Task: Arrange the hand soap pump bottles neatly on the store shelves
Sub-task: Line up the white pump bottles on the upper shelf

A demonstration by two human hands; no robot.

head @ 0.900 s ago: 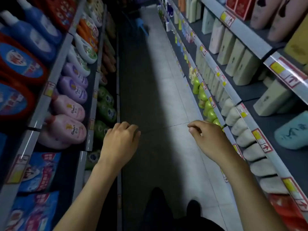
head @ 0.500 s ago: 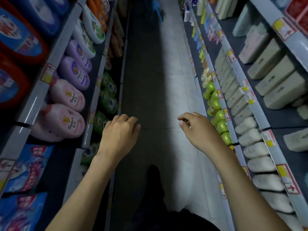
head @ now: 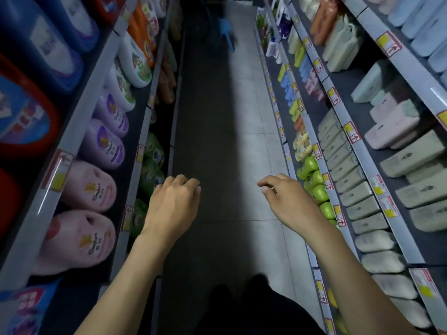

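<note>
Head view, looking down a narrow store aisle, with pale floor tiles [head: 254, 146] running up the middle of the frame. The left hand [head: 173, 209] hangs at centre, fingers loosely curled, released, nothing in it, close to the left racks' edge. The right hand [head: 287, 201] is just right of centre, thumb and fingers softly bent, also holding nothing. Just right of that hand, a row of green bottles [head: 314, 182] stands along the lower right shelf [head: 292, 166], untouched; their tops are too blurred to make out pumps. Grey-green packs [head: 348, 175] line the tier above. On the left side are pink bottles [head: 79, 238], with purple bottles [head: 106, 146] beyond them. A blue stool [head: 226, 25] sits top centre.
</note>
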